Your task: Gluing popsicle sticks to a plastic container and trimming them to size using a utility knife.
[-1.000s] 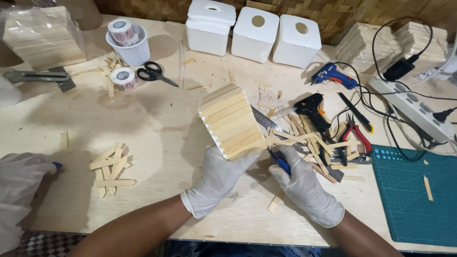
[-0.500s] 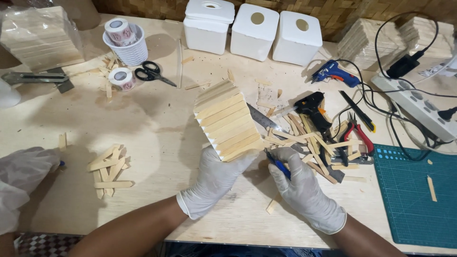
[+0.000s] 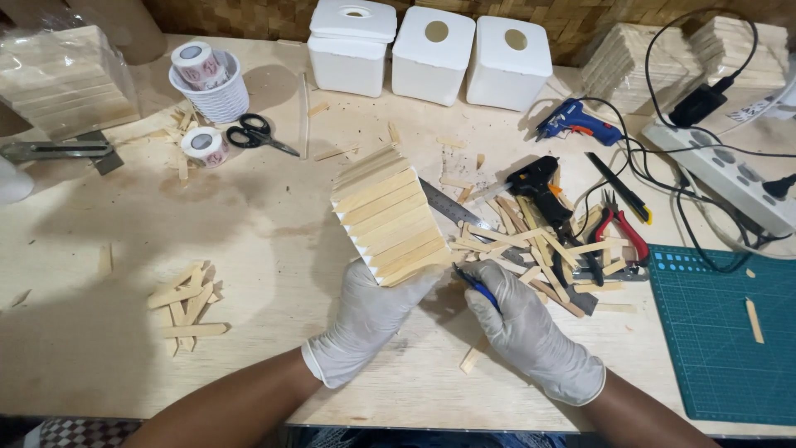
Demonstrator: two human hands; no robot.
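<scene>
Head view, change: gloved hand of another person, sitting at the left edge a second ago, now gone from sight; stick box (image 3: 385, 217) sitting a touch lower and nearer the left glove than before.
Left hand (image 3: 365, 323): gripping the near bottom corner of the stick box, white glove wrapping under it, thumb pressing on the lowest slat.
Right hand (image 3: 531, 332): closing around a blue pen (image 3: 474, 286), tip pointing up-left toward the box's lower right corner; touching or just short, impossible to tell.
Stick box: lying tilted on the plywood table (image 3: 274, 241), at the centre, between both gloves and the steel ruler (image 3: 448, 203).
Surroundings: loose flat sticks (image 3: 184, 303) lying left of the gloves; more sticks (image 3: 531, 249) piling right of the box, over a black glue gun (image 3: 539, 182) and red pliers (image 3: 626, 232); green cutting mat (image 3: 730, 332) lying far right.
Hidden: far end of the ruler disappearing behind the box; pen barrel mostly buried in the right glove; box's inner side facing away.
Cut off: mat and wrapped stick bundle (image 3: 62, 79) running past the frame edges.
</scene>
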